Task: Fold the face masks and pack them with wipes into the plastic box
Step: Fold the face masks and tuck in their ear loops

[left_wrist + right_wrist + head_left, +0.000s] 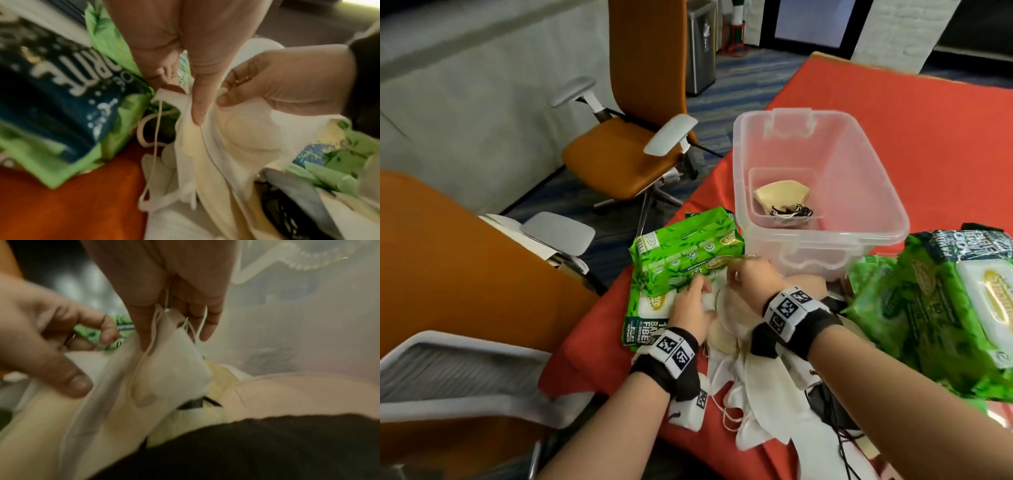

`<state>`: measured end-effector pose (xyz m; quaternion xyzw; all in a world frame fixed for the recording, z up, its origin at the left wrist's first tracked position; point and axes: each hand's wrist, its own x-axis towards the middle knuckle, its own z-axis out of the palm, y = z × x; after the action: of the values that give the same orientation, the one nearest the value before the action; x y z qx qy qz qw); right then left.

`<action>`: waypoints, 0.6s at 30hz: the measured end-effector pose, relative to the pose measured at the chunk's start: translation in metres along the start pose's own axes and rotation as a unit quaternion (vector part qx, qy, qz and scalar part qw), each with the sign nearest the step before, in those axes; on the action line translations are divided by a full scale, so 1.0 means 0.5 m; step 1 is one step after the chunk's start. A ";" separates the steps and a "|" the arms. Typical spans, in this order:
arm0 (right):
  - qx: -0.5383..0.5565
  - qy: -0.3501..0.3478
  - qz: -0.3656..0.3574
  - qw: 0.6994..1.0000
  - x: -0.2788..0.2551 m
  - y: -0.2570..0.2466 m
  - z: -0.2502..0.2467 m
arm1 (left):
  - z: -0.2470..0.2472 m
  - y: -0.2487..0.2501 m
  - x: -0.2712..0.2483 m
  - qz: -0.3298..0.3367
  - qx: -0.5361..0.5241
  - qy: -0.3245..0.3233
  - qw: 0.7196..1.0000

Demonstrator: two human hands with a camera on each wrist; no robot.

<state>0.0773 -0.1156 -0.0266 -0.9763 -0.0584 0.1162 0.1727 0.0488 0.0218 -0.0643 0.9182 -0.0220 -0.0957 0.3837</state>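
- Head view: left hand [690, 308] and right hand [751, 279] both pinch a white face mask [717, 310] on top of the mask pile, just short of the plastic box [822, 236].
- Left wrist view: thumb and forefinger pinch the mask's top edge [191, 104]; its long axis hangs downward from the grip.
- Right wrist view: the fingers [144, 331] pinch one end (ear loops trailing). Align the edges before creasing.
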 end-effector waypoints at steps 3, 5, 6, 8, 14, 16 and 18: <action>0.090 0.044 0.017 0.995 -0.019 0.006 -0.027 | -0.014 -0.002 -0.012 -0.001 -0.054 0.037 0.998; 0.129 0.079 0.026 0.988 -0.043 0.004 -0.047 | -0.024 -0.002 -0.020 -0.007 -0.101 0.044 0.994; 0.141 0.094 0.028 0.985 -0.056 0.002 -0.054 | -0.026 -0.006 -0.021 -0.012 -0.124 0.040 0.991; 0.161 0.128 0.028 0.978 -0.081 -0.002 -0.066 | -0.031 -0.012 -0.029 -0.024 -0.145 0.030 0.989; 0.206 0.313 0.034 0.926 -0.132 0.018 -0.065 | -0.035 -0.016 -0.064 0.003 -0.235 0.046 0.971; 0.208 0.389 0.009 0.897 -0.158 0.020 -0.061 | -0.027 -0.021 -0.073 0.007 -0.253 0.058 0.966; 0.191 0.436 -0.010 0.879 -0.185 0.018 -0.050 | -0.014 -0.027 -0.082 0.019 -0.268 0.078 0.960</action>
<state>-0.0055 -0.1465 0.0121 -0.8755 0.0368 -0.3145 0.3651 0.0097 0.0409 -0.0625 0.7860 0.0175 -0.0186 0.6178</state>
